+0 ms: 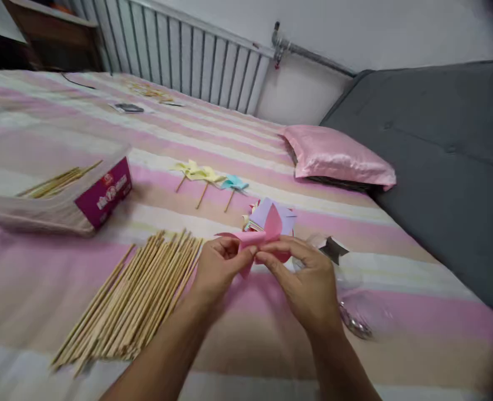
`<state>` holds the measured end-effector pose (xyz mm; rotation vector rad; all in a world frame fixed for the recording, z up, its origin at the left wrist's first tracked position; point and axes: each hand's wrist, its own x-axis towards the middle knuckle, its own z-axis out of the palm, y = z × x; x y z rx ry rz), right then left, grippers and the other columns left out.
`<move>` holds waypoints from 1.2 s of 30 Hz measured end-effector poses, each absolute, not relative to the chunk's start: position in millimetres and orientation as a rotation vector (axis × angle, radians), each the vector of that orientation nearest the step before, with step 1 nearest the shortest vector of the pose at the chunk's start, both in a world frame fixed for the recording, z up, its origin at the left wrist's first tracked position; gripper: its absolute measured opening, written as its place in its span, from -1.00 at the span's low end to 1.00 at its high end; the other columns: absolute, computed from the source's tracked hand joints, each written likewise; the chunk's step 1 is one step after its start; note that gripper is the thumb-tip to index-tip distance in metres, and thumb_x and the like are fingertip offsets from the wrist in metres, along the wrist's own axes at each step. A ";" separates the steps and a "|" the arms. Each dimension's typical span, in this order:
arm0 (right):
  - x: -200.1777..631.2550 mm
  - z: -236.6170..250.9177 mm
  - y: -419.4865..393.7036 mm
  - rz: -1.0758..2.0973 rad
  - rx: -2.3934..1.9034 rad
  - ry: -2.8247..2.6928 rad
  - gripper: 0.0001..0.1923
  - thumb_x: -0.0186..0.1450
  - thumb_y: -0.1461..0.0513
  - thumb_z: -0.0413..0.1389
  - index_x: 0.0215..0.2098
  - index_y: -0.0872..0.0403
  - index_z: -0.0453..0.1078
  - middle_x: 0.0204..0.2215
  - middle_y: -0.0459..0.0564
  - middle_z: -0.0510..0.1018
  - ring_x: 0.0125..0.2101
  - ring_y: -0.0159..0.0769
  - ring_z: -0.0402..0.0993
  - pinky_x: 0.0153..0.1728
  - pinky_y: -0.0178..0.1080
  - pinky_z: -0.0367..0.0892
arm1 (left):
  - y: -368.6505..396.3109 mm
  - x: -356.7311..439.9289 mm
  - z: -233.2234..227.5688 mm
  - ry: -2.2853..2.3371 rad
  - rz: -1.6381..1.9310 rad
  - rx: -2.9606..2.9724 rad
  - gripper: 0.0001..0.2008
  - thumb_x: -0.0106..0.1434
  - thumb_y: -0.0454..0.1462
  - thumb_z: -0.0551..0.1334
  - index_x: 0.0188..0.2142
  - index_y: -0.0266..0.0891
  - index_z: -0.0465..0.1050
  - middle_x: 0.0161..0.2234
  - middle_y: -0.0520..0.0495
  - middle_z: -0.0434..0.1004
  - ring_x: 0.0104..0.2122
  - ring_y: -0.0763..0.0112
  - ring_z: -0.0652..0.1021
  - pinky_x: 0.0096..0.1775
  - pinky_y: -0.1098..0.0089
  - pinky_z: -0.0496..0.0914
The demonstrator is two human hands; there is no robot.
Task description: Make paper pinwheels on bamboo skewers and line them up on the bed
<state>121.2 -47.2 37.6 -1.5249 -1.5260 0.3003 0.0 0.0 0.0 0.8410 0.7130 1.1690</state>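
A pink paper pinwheel [272, 224] with curled blades is held up between my two hands, over the striped bedsheet. My left hand [225, 264] pinches its lower left part between thumb and fingers. From the right, my right hand [307, 275] pinches it near the centre, its fingertips almost meeting the left thumb. Whatever sits under the fingertips is hidden. Just behind the pinwheel lies a stack of coloured paper pieces [288, 217], lilac on top. To the left of my left hand, many thin wooden sticks [141, 295] lie in a loose pile.
Yellow pinwheels [204, 173] and a blue pinwheel [233, 182] on sticks lie farther back. A clear plastic box [54, 209] with sticks stands at left. Clear plastic packets with shiny contents [357, 323] lie at right. Beyond are a pink pillow [338, 156] and a grey headboard [438, 139].
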 end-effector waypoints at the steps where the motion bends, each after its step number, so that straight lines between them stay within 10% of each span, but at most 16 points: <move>1: 120.8 37.8 -46.6 0.266 -1.523 -1.539 -0.98 0.13 0.17 0.23 -0.46 -0.09 0.50 -0.40 -0.16 0.58 -0.23 -0.22 0.45 -0.08 -0.06 0.19 | -0.3 0.0 -0.4 0.717 1.169 0.834 -0.70 -0.05 -0.28 0.38 -0.68 -0.30 0.26 -0.74 0.13 0.30 -0.69 0.63 0.30 -0.59 0.55 0.17; 26: 118.1 40.4 -43.5 0.565 -1.478 -1.330 -0.84 0.09 0.16 0.24 -0.46 0.05 0.37 -0.49 -0.16 0.46 -0.40 -0.39 0.34 -0.30 -0.31 0.21 | 0.0 -3.5 3.7 0.823 1.248 1.042 -0.70 -0.08 -0.27 0.35 -0.73 -0.26 0.25 -0.78 0.12 0.26 -0.72 0.58 0.33 -0.63 0.53 0.18; 36: 118.7 38.8 -43.1 0.749 -1.374 -1.301 -0.73 0.13 0.22 0.21 -0.18 0.01 0.37 -0.33 -0.10 0.57 -0.29 -0.31 0.46 -0.22 -0.26 0.30 | -0.1 -2.7 5.0 0.805 1.243 1.011 -0.83 -0.10 -0.30 0.36 -0.67 -0.30 0.42 -0.73 0.08 0.36 -0.70 0.59 0.34 -0.62 0.54 0.20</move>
